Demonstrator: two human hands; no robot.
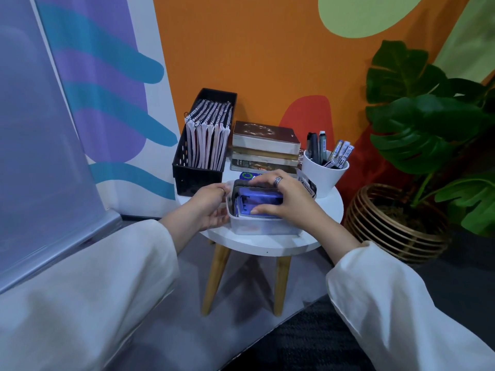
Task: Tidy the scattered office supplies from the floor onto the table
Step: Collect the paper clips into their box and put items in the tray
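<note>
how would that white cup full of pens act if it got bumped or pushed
The white cup looks rigid and smooth, so it would probably slide rather than flex. The pens stand tall above its rim and lean outward, which likely makes it top-heavy and apt to tip. It sits near the edge of the round table, so a hard push might send it off.
</note>
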